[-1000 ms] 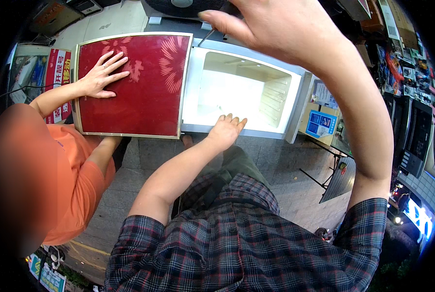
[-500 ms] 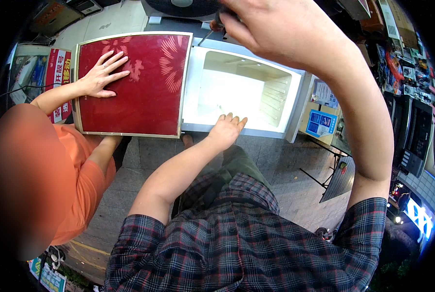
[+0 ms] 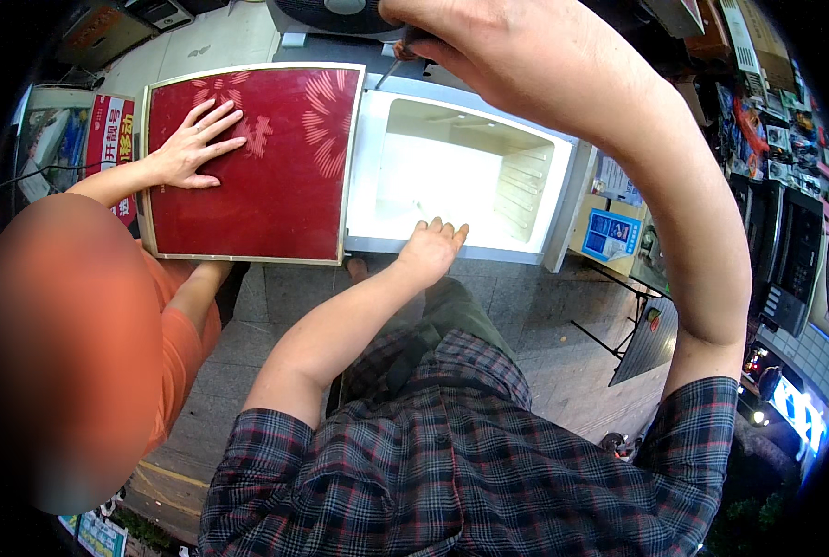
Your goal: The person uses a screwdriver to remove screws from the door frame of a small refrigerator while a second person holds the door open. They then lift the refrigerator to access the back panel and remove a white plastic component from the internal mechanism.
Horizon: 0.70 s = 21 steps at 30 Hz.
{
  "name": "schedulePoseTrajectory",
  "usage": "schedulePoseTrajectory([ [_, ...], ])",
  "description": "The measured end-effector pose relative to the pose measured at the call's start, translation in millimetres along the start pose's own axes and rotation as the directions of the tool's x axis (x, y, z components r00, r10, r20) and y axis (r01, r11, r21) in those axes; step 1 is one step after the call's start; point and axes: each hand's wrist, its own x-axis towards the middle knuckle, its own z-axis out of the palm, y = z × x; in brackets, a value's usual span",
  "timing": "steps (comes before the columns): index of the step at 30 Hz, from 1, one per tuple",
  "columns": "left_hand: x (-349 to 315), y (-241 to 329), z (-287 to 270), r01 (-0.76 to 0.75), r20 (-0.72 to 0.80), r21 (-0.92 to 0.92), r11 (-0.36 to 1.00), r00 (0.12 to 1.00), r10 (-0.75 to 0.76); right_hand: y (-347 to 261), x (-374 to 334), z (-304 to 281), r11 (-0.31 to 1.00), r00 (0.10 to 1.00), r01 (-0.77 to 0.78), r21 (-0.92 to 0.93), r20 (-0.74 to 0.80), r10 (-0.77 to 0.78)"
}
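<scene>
Right grip [image 3: 470, 39] is clasping screwdriver [image 3: 401, 53], shaft slanting down-left from it toward fridge [image 3: 363, 200] corner, beside red door [image 3: 284, 215]. Left grip [image 3: 432, 252], unclenched, is resting on near rim. Apparently screwdriving; next move likely calling for seated tip, steady twist.

Red sign [image 3: 112, 153] at left; blue leaflet [image 3: 610, 235], black appliance [image 3: 791, 255] right.
</scene>
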Motion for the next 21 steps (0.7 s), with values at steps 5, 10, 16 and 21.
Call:
schedulePoseTrajectory([
  [5,1.0,2.1,-1.1,0.003,-0.024,0.013,1.000,1.000,-0.003,0.2,-6.9,8.9,0.991,0.990,0.033,0.133,-0.139,-0.014],
  [10,4.9,1.7,-0.6,-0.005,-0.006,0.024,1.000,1.000,0.005,8.0,-2.3,7.9,0.980,0.990,0.141,0.139,-0.028,-0.138],
  [16,5.1,0.7,2.0,-0.007,-0.014,0.020,1.000,1.000,0.007,-0.7,-6.6,33.2,0.950,0.944,0.023,0.311,-0.320,0.082],
  [21,4.3,0.5,-3.9,0.000,0.015,0.020,1.000,1.000,0.000,7.4,-7.1,18.7,0.953,0.962,0.179,0.243,-0.246,-0.118],
])
